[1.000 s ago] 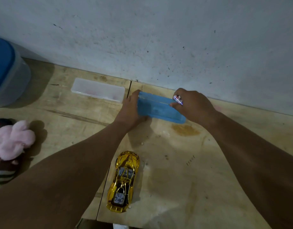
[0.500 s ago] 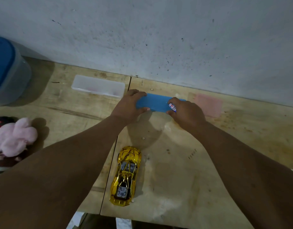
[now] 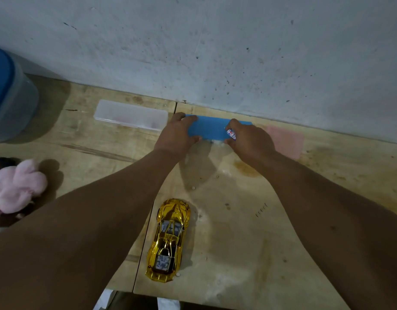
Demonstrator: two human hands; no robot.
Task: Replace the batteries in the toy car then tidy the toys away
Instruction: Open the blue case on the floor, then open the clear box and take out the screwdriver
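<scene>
Head view: your right hand (image 3: 251, 139) covers the right end of the blue case (image 3: 212, 129), and your left hand (image 3: 176, 136) covers its left end, so neither end can be checked. Contents of the blue case cannot be made out. A blue-lidded tub (image 3: 7, 95) far to the left of your left hand is cut off by the frame edge; its contents are hidden.

Just left of your left hand lies a clear case (image 3: 130, 116), closed, with a faint pink shape inside that cannot be identified. A pink case (image 3: 287, 139) lies flat just right of your right hand, near the wall (image 3: 215, 52).

Your left hand grips the blue case, thumb on the near edge and fingers over the far edge. Your right hand pinches a small battery (image 3: 230, 133) between thumb and fingers while resting on the case, which lies on the wooden table (image 3: 282, 220).

The gold toy car (image 3: 169, 240) stands upright on the table between your forearms, well apart from both hands and nearer to you, nose toward the wall. A pink plush toy (image 3: 16, 186) lies far left of your left forearm.
</scene>
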